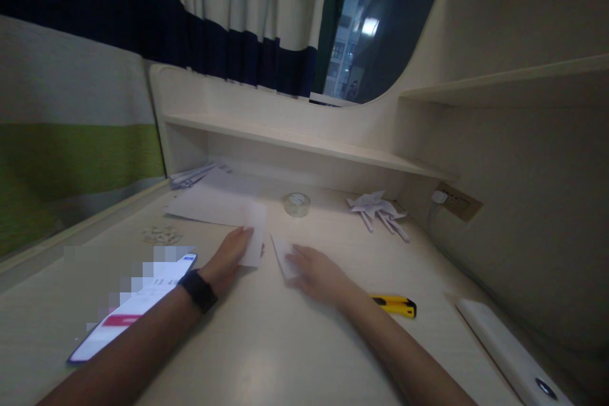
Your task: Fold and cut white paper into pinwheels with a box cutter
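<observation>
My left hand [232,256], with a dark watch on the wrist, is closed on a white sheet of paper [257,238] held at a tilt above the desk. Just to its right, my right hand [311,271] pinches a smaller piece of white paper [284,256]; its fingers are a little blurred. A narrow gap separates the two papers. Behind my left hand lies a larger stack of white paper [214,198]. A yellow and black utility knife [396,306] lies beside my right forearm, partly hidden by it.
A roll of clear tape [297,204] sits behind the hands. Folded paper pinwheels [375,206] lie at the back right, rolled paper sticks [197,174] at the back left. Small pale bits [162,235] and a lit phone [137,311] are on the left, a white device [509,352] on the right.
</observation>
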### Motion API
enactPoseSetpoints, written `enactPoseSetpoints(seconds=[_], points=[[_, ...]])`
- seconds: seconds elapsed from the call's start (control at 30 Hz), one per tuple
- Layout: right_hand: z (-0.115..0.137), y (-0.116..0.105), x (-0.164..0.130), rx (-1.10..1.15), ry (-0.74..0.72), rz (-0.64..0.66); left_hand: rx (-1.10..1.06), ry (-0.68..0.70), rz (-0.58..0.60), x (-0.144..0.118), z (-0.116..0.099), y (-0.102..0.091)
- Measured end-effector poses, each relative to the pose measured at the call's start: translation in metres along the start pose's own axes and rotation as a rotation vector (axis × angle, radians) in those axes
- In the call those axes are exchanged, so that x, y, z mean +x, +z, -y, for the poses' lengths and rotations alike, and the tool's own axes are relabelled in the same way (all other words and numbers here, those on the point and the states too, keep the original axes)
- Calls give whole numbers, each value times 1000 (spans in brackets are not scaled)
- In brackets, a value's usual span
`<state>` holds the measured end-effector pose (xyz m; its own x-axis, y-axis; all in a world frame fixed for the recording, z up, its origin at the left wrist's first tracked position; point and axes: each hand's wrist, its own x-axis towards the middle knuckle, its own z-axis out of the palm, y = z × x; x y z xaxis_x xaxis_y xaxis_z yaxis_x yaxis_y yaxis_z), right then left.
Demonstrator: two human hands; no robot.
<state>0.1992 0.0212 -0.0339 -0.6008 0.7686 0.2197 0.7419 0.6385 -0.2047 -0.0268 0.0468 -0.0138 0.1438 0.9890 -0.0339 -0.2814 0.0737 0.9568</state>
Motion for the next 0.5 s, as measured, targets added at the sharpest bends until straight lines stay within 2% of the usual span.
enactPoseSetpoints(seconds=[0.1,0.3,0.5], points=[[-4,2,2,97,34,-72,-31,-24,-16,3,3,0],[-19,-3,9,514,396,-443,-132,-44,-38,6,8,2],[-35,-2,12,687,455,-454,-165,-148,-4,3,7,6]])
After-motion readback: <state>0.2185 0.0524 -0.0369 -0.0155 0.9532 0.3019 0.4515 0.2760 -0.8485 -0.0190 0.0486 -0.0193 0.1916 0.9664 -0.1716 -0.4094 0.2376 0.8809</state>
